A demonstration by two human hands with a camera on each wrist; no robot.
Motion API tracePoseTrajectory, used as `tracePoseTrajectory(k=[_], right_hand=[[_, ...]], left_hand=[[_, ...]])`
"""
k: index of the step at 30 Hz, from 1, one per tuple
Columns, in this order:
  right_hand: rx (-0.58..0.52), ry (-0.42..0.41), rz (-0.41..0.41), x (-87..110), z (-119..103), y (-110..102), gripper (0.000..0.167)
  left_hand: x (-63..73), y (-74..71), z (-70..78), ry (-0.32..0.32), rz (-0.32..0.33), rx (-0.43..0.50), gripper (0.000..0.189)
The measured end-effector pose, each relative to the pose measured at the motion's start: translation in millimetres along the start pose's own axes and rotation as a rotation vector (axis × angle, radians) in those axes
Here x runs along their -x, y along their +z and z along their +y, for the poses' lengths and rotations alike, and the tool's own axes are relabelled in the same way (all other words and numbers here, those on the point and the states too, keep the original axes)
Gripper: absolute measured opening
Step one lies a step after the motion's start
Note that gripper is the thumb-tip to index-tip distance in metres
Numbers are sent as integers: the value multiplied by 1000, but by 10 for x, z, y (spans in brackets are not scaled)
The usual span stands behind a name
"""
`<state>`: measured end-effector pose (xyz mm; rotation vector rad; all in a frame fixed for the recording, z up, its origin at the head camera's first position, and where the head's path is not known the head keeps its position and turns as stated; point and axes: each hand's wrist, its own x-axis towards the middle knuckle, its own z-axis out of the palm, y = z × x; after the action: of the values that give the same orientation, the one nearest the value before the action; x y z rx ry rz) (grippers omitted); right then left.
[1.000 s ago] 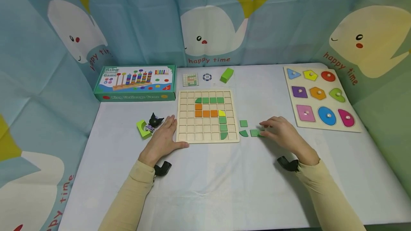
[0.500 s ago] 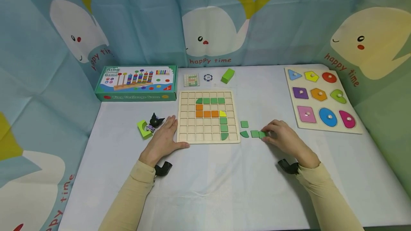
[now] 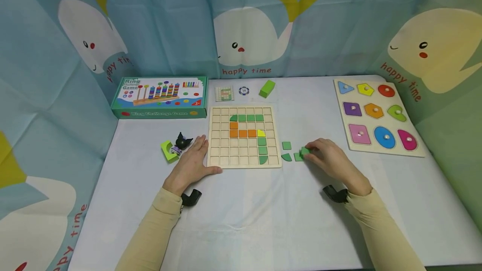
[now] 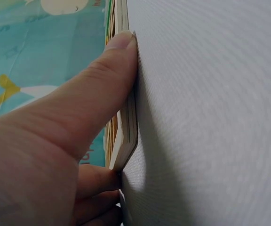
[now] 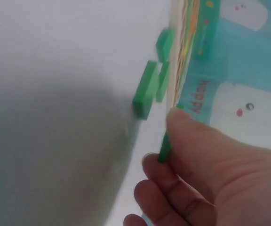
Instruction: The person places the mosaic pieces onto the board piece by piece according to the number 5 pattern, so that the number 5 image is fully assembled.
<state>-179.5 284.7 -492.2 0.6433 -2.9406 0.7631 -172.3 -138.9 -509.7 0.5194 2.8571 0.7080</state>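
Observation:
A wooden grid board lies on the table, with green, orange and yellow tiles in some of its squares. My left hand rests at its near left corner, the thumb along the front edge and the fingers beside the left edge. Between thumb and fingertips, my right hand pinches a green square tile, tilted and raised off the table. Close by lie a green square tile, another green square and a green quarter-round tile.
Left of the board are a lime-green block and a small black-headed figure. Behind stand a green game box, a pattern card, a round chip and a green block. A shape puzzle lies at right.
My right hand has closed on the outermost green tile and lifted it from the table, moving slightly left. My left hand has stayed at the board's corner.

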Motion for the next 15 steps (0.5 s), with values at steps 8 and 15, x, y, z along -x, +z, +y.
tracePoseTrajectory(k=[8,15], right_hand=[[-27,-134,34,-159,-191,79,20],[-28,-198,-33,-284,-400,228,22]], left_hand=[[-1,5,-7,-4,-4,-5,107],[-1,5,-3,-7,-9,-3,107]])
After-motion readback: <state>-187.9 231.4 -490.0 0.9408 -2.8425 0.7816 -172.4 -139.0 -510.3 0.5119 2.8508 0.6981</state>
